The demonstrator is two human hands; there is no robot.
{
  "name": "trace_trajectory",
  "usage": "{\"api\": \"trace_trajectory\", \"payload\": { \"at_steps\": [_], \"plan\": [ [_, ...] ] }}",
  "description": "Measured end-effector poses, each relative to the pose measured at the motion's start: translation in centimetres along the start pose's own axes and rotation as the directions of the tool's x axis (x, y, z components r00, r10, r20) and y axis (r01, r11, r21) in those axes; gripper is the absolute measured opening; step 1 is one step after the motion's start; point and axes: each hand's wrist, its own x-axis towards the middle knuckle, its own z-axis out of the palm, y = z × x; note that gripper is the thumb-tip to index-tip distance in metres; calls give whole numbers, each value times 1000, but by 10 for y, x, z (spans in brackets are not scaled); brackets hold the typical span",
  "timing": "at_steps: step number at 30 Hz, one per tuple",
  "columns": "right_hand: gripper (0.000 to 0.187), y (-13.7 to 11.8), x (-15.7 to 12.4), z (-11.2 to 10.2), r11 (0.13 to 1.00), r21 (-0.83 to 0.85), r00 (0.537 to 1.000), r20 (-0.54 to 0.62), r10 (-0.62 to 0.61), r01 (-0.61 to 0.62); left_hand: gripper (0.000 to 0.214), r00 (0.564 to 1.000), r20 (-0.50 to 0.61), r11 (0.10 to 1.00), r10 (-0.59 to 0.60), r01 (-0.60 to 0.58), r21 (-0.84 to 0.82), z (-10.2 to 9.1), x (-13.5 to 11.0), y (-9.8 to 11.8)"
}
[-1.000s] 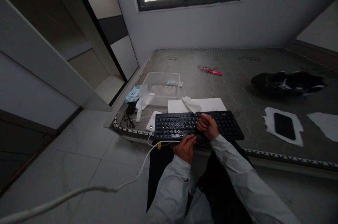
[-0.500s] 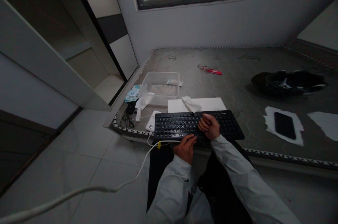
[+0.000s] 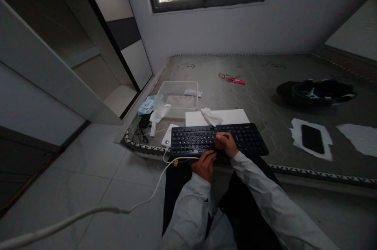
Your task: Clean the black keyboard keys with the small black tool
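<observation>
A black keyboard lies across the front edge of the grey mattress, above my knees. My left hand is closed at its front edge, fingertips over the rim near the space bar and thumb out of sight. Over the keys right of the middle, my right hand is curled into a pinch with the fingertips turned down. Whatever those fingers hold is hidden or too small to name. Behind the keyboard a crumpled white tissue rests on a flat white slab.
Left of the keyboard are a white device with a cable, a clear plastic bin and a blue packet. To the right, a black phone lies on white paper, with a dark cap behind. A red item lies farther back.
My right hand has moved left and slightly down over the keys, closer to my left hand. The left hand keeps its place on the keyboard edge. The whole view has shifted slightly.
</observation>
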Motion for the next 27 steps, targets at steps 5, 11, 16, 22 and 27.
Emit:
{"api": "trace_trajectory", "payload": {
  "at_steps": [5,11,16,22,27],
  "plan": [
    [44,2,7,-2,995,76,997,-54,61,-57,22,1000,-7,1000,-4,4,-14,2,-2,-2],
    [43,0,13,4,986,123,964,-225,141,-115,21,1000,-29,1000,8,-8,-10,3,-4,-3],
    [43,-15,13,-5,949,290,959,-210,189,-123,22,997,-65,999,42,-43,-21,2,-3,-2],
    [34,-47,-14,-16,940,-334,982,-187,13,-76,26,996,-78,988,46,-57,-141,-2,0,3],
    [19,-47,-49,-5,-71,-997,988,-40,146,-30,76,994,-44,906,-97,70,-418,-8,-4,17]
  ]
}}
